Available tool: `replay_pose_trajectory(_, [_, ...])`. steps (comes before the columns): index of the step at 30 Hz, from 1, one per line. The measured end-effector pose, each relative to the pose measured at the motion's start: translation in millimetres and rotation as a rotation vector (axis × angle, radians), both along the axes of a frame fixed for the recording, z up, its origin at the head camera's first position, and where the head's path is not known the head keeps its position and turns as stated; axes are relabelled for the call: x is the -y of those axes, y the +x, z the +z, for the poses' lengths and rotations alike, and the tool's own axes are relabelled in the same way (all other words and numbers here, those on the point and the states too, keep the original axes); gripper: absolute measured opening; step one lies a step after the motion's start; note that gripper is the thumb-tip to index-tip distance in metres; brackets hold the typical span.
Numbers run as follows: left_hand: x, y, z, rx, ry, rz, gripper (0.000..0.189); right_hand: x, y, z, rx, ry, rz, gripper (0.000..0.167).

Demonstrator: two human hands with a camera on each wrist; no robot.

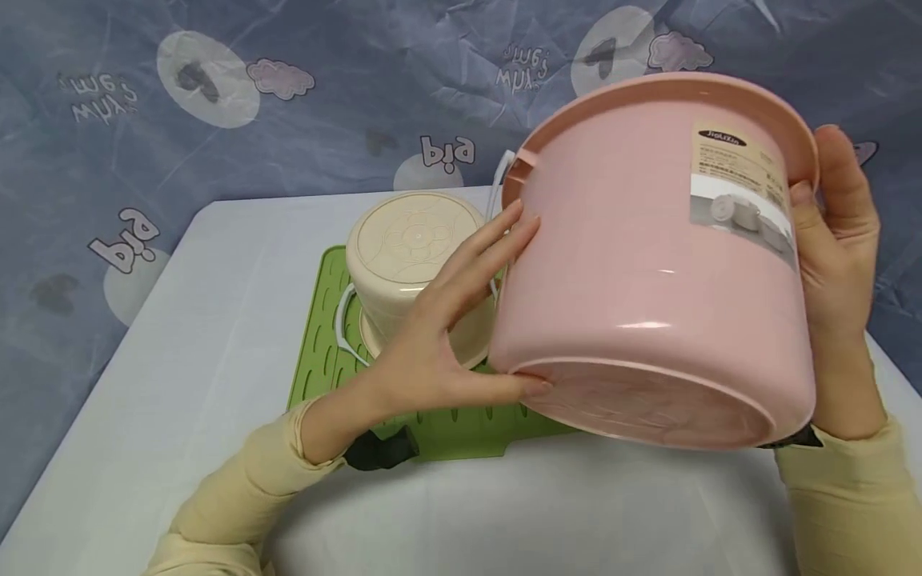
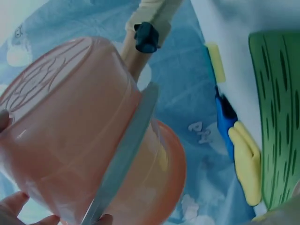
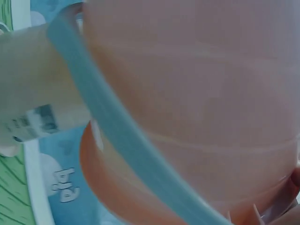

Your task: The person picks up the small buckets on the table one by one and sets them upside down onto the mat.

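A pink plastic bucket (image 1: 634, 256) is held up over the table's right part, tilted so its base faces me and its rim points to the back. My left hand (image 1: 418, 352) grips its left side, with fingers on the wall and the thumb at the base edge. On the far right, my right hand (image 1: 839, 248) holds it at the rim. A printed label (image 1: 742, 188) sticks to the wall. The bucket's pale handle (image 2: 124, 145) crosses its side in the left wrist view. Behind my left hand, a cream bucket (image 1: 418, 236) stands upside down.
Under the cream bucket lies a green ridged mat (image 1: 461, 440) on the white table (image 1: 180, 384). A blue-grey printed cloth (image 1: 324, 120) hangs behind the table. Yellow and blue items, including a yellow piece (image 2: 246, 164), appear beside the mat in the left wrist view.
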State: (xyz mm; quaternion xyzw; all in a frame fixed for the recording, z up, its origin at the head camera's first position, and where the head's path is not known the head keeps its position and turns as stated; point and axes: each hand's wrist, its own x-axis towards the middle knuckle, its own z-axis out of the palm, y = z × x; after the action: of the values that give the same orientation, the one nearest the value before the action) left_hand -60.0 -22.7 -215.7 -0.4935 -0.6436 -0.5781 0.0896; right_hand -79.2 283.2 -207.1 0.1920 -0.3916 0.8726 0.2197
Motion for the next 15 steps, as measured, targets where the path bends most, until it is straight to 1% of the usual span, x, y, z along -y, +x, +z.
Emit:
replay_pose_trajectory(2, [-2.5, 1.0, -3.5, 0.07, 0.058, -0.037, 0.094, 2, 2.4, -7.1, 0.041, -0.016, 0.012, 0.036])
replay_pose_trajectory(4, [-4.6, 0.5, -7.6, 0.11, 0.113, -0.064, 0.09, 4, 3.3, -12.6, 0.067, -0.037, 0.04, 0.039])
replay_pose_trajectory(6, [-5.7, -0.4, -10.8, 0.142, 0.166, -0.083, 0.085, 6, 3.4, -16.8, 0.074, -0.073, 0.082, 0.042])
replay_pose_trajectory(9, [-6.0, -0.6, -12.6, 0.19, 0.246, -0.094, 0.077, 11, 3.7, -19.6, 0.069, -0.046, 0.07, 0.044])
replay_pose_trajectory(11, [-5.7, -0.2, -12.0, 0.227, 0.295, -0.085, 0.073, 15, 5.0, -20.4, 0.066, 0.011, 0.034, 0.045])
replay_pose_trajectory(14, [-5.1, 1.1, -9.1, 0.29, 0.36, -0.071, 0.072, 19, 7.8, -20.6, 0.058, 0.069, 0.019, 0.044])
replay_pose_trajectory(15, [-4.7, 1.5, -7.8, 0.31, 0.383, -0.071, 0.072, 19, 8.1, -21.0, 0.039, 0.094, 0.011, 0.043])
